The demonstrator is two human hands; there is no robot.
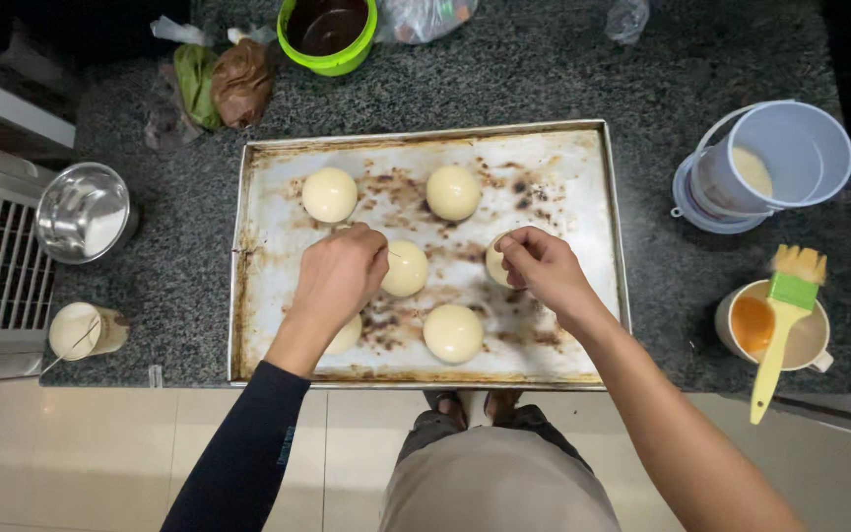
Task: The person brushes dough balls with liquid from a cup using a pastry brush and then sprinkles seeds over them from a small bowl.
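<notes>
Six pale dough balls [453, 192], spaced apart on a scorched baking tray [554, 148] so none touch. Left hand [342, 276] curled, apparently pinching a thin stick toward the middle ball [408, 271]; right hand [542, 266] pinched nearly closed beside another ball [494, 264], contents unclear.

Both hands reach forward, knuckles up. The left hand [340, 276] is loosely fisted, dark-sleeved. The right hand [542, 268] pinches its fingertips, forearm bare.

Pale cream dough balls [453, 191] dot a silver tray [615, 227] blotched with brown scorch marks, on a speckled dark grey counter [563, 79] beside a lime-green bowl [328, 61] and a yellow-and-green brush [785, 320].
</notes>
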